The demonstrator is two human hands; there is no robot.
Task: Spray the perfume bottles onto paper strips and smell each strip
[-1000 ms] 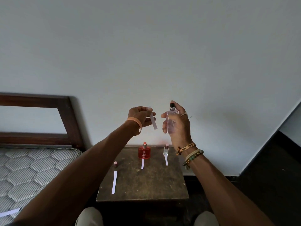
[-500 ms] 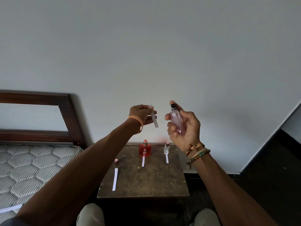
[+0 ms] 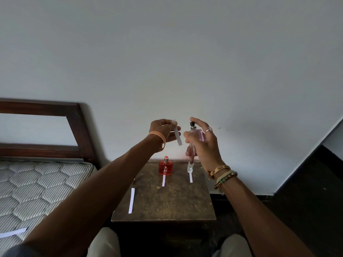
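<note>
Two hands are meeting in the air above the small wooden table (image 3: 167,204). Your left hand (image 3: 163,129) is pinching the top end of a paper strip (image 3: 177,135) between thumb and fingers and letting the rest hang free. Your right hand (image 3: 205,145) is gripping the pink bottle (image 3: 197,136) upright, fingers curled round the glass and forefinger resting on the black spray head. You are keeping the strip just beside the nozzle and apart from the glass, most likely so that the mist is landing on paper and not on skin; whether any spray is leaving the nozzle is not showing. Down on the table a red bottle (image 3: 165,167) and a clear bottle (image 3: 190,166) are standing near the wall. A short strip (image 3: 163,181) is lying in front of the red one and a second strip (image 3: 190,177) in front of the clear one, seemingly to keep every scent paired with its paper. A long strip (image 3: 131,200) is lying towards the left edge, and a stray strip (image 3: 13,232) is sitting on the mattress (image 3: 37,182). The red bottle is carrying a white emblem with letters beneath, too small for reading; the pink one is showing no legible label.
</note>
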